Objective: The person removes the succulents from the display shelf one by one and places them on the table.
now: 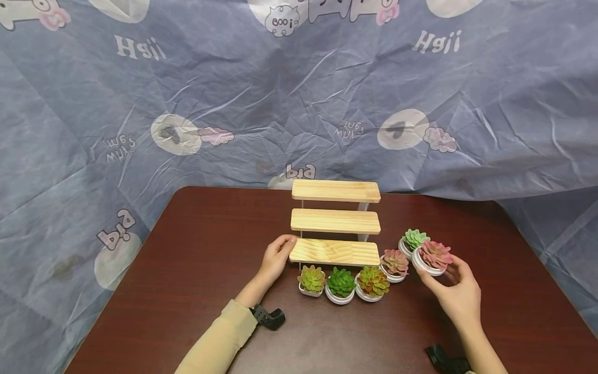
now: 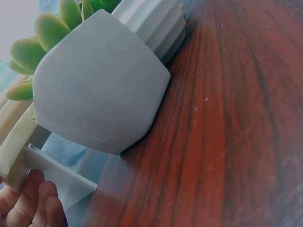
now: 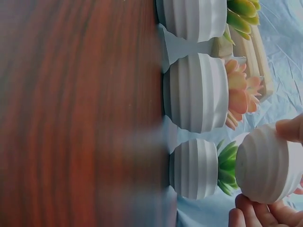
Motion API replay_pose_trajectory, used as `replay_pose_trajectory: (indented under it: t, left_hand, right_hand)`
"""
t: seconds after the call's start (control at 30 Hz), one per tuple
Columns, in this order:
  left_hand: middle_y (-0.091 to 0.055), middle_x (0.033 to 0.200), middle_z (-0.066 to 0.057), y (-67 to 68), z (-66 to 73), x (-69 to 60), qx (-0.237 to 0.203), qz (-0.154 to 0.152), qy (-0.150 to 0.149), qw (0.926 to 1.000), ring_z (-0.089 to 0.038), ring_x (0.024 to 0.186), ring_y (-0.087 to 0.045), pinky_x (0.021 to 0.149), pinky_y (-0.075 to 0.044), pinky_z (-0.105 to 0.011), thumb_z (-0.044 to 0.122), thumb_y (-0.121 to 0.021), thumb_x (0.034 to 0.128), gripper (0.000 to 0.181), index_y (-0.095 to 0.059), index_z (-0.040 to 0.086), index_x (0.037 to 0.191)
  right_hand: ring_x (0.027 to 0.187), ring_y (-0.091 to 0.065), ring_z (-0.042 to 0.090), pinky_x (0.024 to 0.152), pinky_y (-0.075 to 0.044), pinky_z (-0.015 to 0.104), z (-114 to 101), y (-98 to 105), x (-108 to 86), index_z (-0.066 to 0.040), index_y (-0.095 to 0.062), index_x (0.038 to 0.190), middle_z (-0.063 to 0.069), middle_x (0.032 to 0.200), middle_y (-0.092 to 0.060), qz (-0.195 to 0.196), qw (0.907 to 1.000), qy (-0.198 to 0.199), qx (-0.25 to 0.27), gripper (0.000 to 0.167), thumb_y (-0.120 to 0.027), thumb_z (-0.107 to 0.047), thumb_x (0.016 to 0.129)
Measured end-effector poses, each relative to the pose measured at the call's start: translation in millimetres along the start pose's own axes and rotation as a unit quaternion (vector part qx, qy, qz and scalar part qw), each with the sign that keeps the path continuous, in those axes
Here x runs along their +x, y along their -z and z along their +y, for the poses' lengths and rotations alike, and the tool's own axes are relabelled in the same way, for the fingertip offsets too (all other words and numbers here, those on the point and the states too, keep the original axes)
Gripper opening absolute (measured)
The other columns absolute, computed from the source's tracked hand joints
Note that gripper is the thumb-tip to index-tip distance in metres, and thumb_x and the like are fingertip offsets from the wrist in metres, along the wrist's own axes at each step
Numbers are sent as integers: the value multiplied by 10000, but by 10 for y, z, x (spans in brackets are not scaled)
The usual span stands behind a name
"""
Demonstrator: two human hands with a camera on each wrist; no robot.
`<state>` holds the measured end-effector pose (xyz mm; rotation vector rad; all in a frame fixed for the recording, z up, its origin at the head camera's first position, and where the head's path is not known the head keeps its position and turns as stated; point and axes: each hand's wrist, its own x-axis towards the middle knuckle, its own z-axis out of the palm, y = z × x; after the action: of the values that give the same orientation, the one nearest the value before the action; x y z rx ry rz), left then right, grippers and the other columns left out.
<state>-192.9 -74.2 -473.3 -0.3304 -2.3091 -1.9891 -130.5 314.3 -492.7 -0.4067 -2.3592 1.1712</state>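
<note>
My right hand [image 1: 462, 296] grips a pink potted succulent [image 1: 435, 255] by its white ribbed pot, thumb on one side and fingers on the other. In the right wrist view the pot [image 3: 262, 165] hangs clear of the table. At the left end of a three-tier wooden shelf [image 1: 335, 252], my left hand [image 1: 272, 262] holds the lowest board; the left wrist view shows fingers [image 2: 35, 194] curled below that board's end, beside a clear support. Just behind the held plant stands a light green potted succulent [image 1: 415, 240], with a dusty pink potted succulent [image 1: 394, 262] to its left.
Along the shelf's front stand a yellow-green succulent in an angular pot [image 1: 311, 280], a dark green succulent [image 1: 341, 283] and an orange-green succulent [image 1: 372, 282]. All rest on the dark brown table [image 1: 210, 228]. A blue printed cloth [image 1: 280, 93] hangs behind.
</note>
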Motion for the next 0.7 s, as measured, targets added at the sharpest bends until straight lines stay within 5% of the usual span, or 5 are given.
replay_pose_trajectory:
  t: [0.23, 0.7]
  left_hand:
    - [-554, 747, 2, -1, 1, -3, 16, 10, 33, 10000, -88, 658, -501, 642, -446, -334, 150, -484, 997, 250, -639, -32, 1069]
    - [-553, 751, 7, -6, 11, -6, 30, 40, 1, 10000, -87, 660, -499, 630, -433, -294, 143, -490, 993, 239, -642, -29, 1059]
  right_hand:
    - [823, -437, -152, 729, -361, 28, -373, 132, -151, 22, -474, 1283, 217, 1139, -572, -249, 9993, -281, 68, 702, -829, -177, 710]
    - [788, -379, -188, 701, -330, 25, -219, 100, -195, 27, -464, 1283, 226, 1136, -568, -420, 9979, -458, -188, 714, -829, -193, 710]
